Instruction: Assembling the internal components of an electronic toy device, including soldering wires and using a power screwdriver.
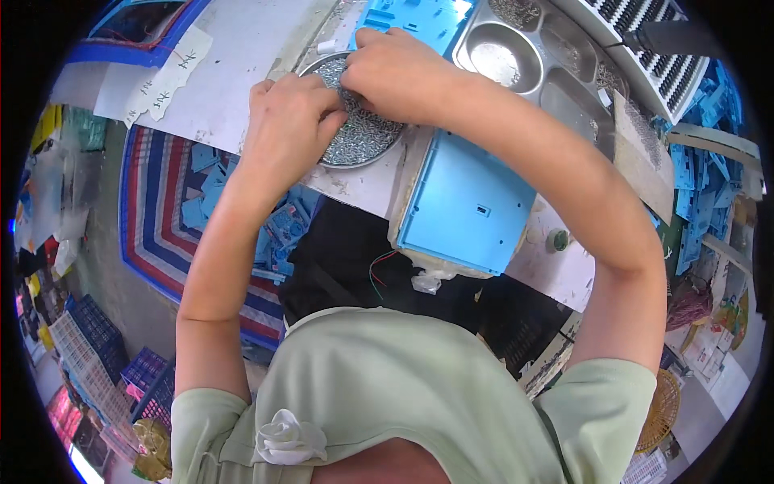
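Note:
A round metal dish (pixel 367 164) filled with small silver screws (pixel 359 139) sits on the worktable. Over its left side is my left hand (pixel 292 117), fingers curled in and thumb bent toward them above the screws. My right hand (pixel 397 74) reaches across to the dish's upper part, its fingers also drawn together. Whatever the fingertips of either hand hold is hidden or too small to make out. Close to the dish on the right lies a flat light-blue plastic panel (pixel 463 206) with small holes. Beyond my right hand is another blue plastic part (pixel 415 18) with moulded ribs.
To the right stands a steel compartment tray (pixel 543 66) holding small metal parts. A small green round object (pixel 557 239) lies near the table's front edge. Below left, a striped woven bag (pixel 149 214) contains blue plastic pieces. More blue pieces (pixel 709 177) are piled at far right.

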`<state>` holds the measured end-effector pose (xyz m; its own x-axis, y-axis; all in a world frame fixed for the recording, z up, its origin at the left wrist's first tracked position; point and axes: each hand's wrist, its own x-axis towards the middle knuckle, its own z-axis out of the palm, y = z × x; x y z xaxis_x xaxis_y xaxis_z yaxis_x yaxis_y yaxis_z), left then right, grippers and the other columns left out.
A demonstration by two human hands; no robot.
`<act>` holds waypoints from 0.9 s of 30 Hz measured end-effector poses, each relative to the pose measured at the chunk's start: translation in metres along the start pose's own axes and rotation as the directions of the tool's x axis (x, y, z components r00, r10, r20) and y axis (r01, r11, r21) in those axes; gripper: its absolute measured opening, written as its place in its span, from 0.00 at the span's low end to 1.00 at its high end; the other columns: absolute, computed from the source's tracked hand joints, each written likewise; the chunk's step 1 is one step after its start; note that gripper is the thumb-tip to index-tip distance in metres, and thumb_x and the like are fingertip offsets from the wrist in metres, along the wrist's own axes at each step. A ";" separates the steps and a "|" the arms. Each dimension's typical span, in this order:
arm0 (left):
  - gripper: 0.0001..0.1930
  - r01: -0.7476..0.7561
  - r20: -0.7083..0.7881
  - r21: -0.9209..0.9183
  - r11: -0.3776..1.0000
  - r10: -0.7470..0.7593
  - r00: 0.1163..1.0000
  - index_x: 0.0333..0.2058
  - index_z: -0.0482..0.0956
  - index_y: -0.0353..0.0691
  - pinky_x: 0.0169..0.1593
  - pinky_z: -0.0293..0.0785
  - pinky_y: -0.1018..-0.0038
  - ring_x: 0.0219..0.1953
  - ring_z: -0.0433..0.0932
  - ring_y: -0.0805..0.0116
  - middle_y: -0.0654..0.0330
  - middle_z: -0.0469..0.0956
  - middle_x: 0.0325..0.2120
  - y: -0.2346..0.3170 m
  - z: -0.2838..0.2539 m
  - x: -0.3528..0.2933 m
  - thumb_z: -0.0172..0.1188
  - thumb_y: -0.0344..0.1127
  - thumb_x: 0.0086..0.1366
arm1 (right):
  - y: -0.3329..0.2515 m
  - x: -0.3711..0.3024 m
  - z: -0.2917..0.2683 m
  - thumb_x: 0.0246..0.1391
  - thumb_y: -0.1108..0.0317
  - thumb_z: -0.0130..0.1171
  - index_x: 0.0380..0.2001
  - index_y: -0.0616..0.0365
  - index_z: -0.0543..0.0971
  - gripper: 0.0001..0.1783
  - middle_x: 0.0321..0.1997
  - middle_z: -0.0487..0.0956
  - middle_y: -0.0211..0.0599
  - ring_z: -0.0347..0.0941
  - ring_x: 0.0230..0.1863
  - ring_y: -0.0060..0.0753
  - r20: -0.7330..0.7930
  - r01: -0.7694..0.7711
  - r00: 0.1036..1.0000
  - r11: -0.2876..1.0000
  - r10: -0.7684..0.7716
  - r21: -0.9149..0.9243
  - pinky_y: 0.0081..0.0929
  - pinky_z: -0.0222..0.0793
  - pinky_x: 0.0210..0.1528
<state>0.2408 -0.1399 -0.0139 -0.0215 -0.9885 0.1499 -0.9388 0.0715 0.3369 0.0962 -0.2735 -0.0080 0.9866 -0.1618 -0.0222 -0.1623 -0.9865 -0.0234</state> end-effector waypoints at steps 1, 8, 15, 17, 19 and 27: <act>0.06 -0.006 -0.046 -0.014 1.000 0.006 0.999 0.32 0.84 0.39 0.49 0.71 0.58 0.40 0.79 0.56 0.60 0.81 0.29 -0.002 0.001 -0.003 0.68 0.34 0.59 | 0.002 0.005 -0.002 0.52 0.63 0.66 0.34 0.52 0.87 0.08 0.36 0.84 0.34 0.77 0.48 0.43 0.039 -0.056 0.998 0.997 0.054 0.052 0.39 0.74 0.53; 0.07 -0.088 -0.207 -0.074 0.993 0.071 0.976 0.29 0.84 0.35 0.41 0.73 0.62 0.32 0.80 0.56 0.56 0.81 0.26 -0.014 0.012 0.005 0.65 0.32 0.62 | 0.009 -0.004 -0.013 0.59 0.58 0.62 0.42 0.51 0.83 0.12 0.43 0.83 0.39 0.77 0.49 0.38 -0.031 -0.164 0.986 0.986 0.164 0.007 0.39 0.71 0.50; 0.06 -0.194 -0.231 -0.164 0.967 0.153 0.961 0.28 0.77 0.40 0.41 0.66 0.59 0.32 0.76 0.53 0.58 0.75 0.26 0.029 0.008 -0.005 0.65 0.31 0.61 | -0.005 -0.159 -0.056 0.55 0.70 0.66 0.32 0.59 0.85 0.04 0.34 0.83 0.34 0.76 0.38 0.32 -0.306 -0.318 0.725 0.694 0.617 0.646 0.30 0.70 0.44; 0.05 -0.253 -0.231 -0.203 0.946 0.205 0.951 0.30 0.78 0.42 0.43 0.65 0.60 0.34 0.76 0.56 0.59 0.76 0.29 0.056 0.003 -0.014 0.66 0.31 0.59 | -0.026 -0.203 -0.038 0.52 0.72 0.68 0.31 0.58 0.84 0.03 0.33 0.83 0.34 0.75 0.37 0.34 -0.299 -0.368 0.651 0.635 0.697 0.679 0.30 0.69 0.43; 0.05 -0.330 -0.170 -0.311 0.891 0.290 0.942 0.32 0.80 0.41 0.46 0.65 0.63 0.36 0.77 0.59 0.60 0.77 0.31 0.084 -0.002 -0.021 0.67 0.28 0.58 | -0.050 -0.224 -0.021 0.49 0.72 0.70 0.30 0.56 0.85 0.04 0.33 0.83 0.33 0.74 0.39 0.37 -0.329 -0.401 0.601 0.631 0.728 0.664 0.32 0.70 0.42; 0.10 -0.421 -0.121 -0.428 0.800 0.410 0.904 0.36 0.83 0.42 0.47 0.64 0.66 0.35 0.77 0.65 0.63 0.78 0.30 0.119 0.014 -0.024 0.71 0.26 0.53 | -0.071 -0.232 0.008 0.42 0.75 0.75 0.33 0.52 0.89 0.12 0.32 0.82 0.30 0.71 0.37 0.37 -0.451 -0.395 0.565 0.707 0.691 0.587 0.30 0.69 0.40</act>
<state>0.1251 -0.1099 0.0095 -0.3630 -0.8478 0.3865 -0.5946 0.5301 0.6045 -0.1213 -0.1653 -0.0090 0.4533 -0.7849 0.4225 -0.5151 -0.6174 -0.5945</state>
